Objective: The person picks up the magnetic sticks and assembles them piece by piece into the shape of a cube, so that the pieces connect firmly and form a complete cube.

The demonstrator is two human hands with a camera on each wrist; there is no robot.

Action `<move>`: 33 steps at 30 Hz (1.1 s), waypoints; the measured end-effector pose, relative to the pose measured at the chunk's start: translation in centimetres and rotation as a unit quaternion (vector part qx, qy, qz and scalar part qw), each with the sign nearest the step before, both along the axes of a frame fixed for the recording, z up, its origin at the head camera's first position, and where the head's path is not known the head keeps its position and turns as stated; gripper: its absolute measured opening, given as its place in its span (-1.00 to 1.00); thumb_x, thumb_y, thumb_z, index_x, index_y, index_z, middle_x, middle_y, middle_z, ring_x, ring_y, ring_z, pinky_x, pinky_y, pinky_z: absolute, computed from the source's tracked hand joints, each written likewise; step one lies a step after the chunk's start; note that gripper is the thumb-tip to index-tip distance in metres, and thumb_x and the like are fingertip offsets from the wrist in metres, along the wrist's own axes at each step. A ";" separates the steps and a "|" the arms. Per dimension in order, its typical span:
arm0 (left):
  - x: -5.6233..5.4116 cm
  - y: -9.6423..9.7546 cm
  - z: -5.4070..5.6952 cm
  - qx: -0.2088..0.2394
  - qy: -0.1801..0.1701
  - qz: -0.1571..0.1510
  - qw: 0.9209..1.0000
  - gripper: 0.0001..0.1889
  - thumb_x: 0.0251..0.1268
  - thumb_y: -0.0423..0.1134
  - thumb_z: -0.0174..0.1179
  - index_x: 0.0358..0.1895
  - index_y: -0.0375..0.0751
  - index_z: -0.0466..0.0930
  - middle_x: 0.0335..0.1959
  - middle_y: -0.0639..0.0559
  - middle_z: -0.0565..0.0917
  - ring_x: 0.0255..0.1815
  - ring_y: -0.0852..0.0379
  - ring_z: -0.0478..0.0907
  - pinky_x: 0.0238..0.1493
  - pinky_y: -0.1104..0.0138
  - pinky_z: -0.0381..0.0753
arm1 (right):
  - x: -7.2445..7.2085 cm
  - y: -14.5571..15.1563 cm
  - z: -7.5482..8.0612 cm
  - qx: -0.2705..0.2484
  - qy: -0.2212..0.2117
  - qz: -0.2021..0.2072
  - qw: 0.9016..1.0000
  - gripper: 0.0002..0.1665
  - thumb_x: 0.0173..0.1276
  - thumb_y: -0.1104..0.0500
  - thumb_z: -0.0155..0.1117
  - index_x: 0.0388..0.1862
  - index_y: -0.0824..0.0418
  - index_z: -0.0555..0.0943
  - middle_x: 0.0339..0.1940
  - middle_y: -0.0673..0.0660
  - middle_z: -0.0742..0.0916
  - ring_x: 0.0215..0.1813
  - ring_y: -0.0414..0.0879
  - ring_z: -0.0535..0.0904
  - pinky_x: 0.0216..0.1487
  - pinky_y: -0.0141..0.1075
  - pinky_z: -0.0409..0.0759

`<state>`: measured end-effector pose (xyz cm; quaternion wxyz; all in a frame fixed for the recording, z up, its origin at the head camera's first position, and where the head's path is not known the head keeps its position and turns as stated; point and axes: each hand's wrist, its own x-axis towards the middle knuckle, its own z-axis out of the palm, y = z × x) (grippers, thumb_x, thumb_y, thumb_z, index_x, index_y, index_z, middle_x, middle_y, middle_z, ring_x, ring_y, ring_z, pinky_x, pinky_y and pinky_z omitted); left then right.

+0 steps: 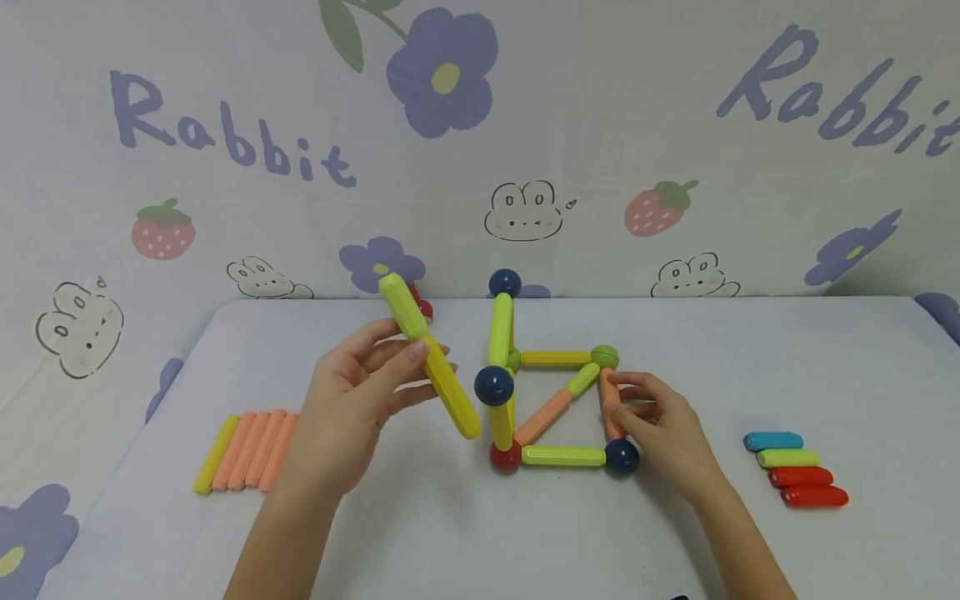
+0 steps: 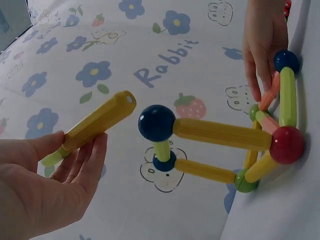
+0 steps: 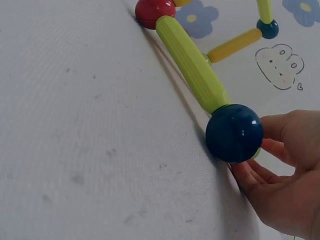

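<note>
My left hand (image 1: 348, 408) pinches two magnetic rods joined end to end, a light green rod (image 1: 402, 307) and a yellow rod (image 1: 450, 387), tilted in the air left of a rod-and-ball frame. In the left wrist view the yellow rod's free end points toward the frame's upper dark blue ball (image 2: 157, 123). My right hand (image 1: 667, 429) grips the orange rod (image 1: 611, 404) on the frame's right side, between a green ball (image 1: 604, 357) and a dark blue ball (image 1: 622, 457). A red ball (image 1: 506, 456) forms the near left corner. An orange-and-green diagonal crosses the base, and an upright side rises at the left.
A row of orange rods (image 1: 258, 450) with one yellow rod (image 1: 216, 454) lies at the left, partly behind my left arm. On the right lie short blue (image 1: 773, 442), green (image 1: 788, 458) and red rods (image 1: 801, 477). A red ball (image 1: 426, 312) shows behind my left hand.
</note>
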<state>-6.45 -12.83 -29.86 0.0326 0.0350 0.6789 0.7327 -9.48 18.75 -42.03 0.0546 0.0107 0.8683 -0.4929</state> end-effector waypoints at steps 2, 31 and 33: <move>-0.5 -0.3 -0.5 -0.014 0.002 0.026 1.000 -0.62 0.61 -0.33 0.17 0.39 -0.25 0.50 0.10 -0.19 0.76 0.08 0.06 0.78 0.14 0.20 0.75 | 0.0 0.0 -0.1 0.001 0.000 0.003 1.000 -0.46 0.59 0.21 0.24 0.49 0.21 0.47 0.30 0.39 0.62 0.18 0.20 0.64 -0.05 -0.37 0.61; -5.6 3.0 -10.4 -0.051 -0.027 0.018 0.998 -0.63 0.62 -0.34 0.16 0.35 -0.42 0.55 0.05 -0.32 0.75 -0.04 0.02 0.77 0.02 0.29 0.78 | 0.0 0.1 -0.4 -0.001 -0.015 0.008 1.000 -0.45 0.62 0.15 0.24 0.51 0.16 0.45 0.32 0.38 0.60 0.20 0.18 0.61 0.05 -0.28 0.64; -5.6 3.0 -10.3 -0.060 -0.031 0.016 0.998 -0.62 0.62 -0.32 0.17 0.37 -0.40 0.55 0.06 -0.31 0.76 -0.03 0.01 0.77 0.02 0.29 0.78 | 0.0 0.0 -0.4 0.000 -0.017 0.006 1.000 -0.46 0.62 0.15 0.24 0.51 0.15 0.45 0.31 0.38 0.59 0.20 0.18 0.61 0.07 -0.25 0.64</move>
